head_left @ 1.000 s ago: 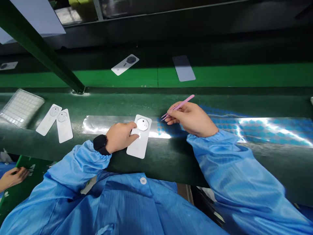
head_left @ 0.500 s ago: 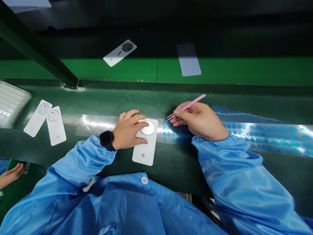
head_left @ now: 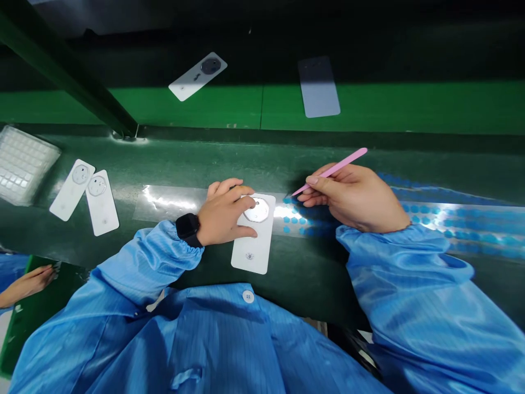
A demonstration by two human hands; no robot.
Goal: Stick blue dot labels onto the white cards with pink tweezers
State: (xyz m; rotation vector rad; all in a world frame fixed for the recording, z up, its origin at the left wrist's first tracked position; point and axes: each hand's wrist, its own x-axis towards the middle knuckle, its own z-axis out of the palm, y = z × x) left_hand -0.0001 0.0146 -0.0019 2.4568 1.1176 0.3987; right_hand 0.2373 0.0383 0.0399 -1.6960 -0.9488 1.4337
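Right hand [head_left: 356, 197]: fingers and thumb closed together on the shank of a pair of pink tweezers [head_left: 332, 172], whose tips point left and down, just above the bench. Left hand [head_left: 223, 213]: fingers spread over a white rectangular card [head_left: 255, 257], around a round, silvery disc [head_left: 257, 210]; whether they clamp the card or only press on it cannot be told.

The card lies on the dark green bench [head_left: 246, 164] between the hands, tilted slightly from the bench edge. To its right runs a clear film strip bearing rows of small blue dots [head_left: 451, 216]. Left of the dots the strip [head_left: 172, 197] appears bare, suggesting that part of the supply is used and many dots remain.

Farther left lie two similar white cards [head_left: 101, 202] [head_left: 71, 190], each with a round disc in place, beside a translucent gridded tray [head_left: 24, 164]. Two further cards rest on the green shelf beyond [head_left: 197, 76] [head_left: 319, 86].

Labels: a small printed mark [head_left: 249, 255] on the near card is too small to read; no brand is legible. Sleeves: blue striped smock [head_left: 410, 295]. Lower left: a co-worker's hand [head_left: 28, 283].
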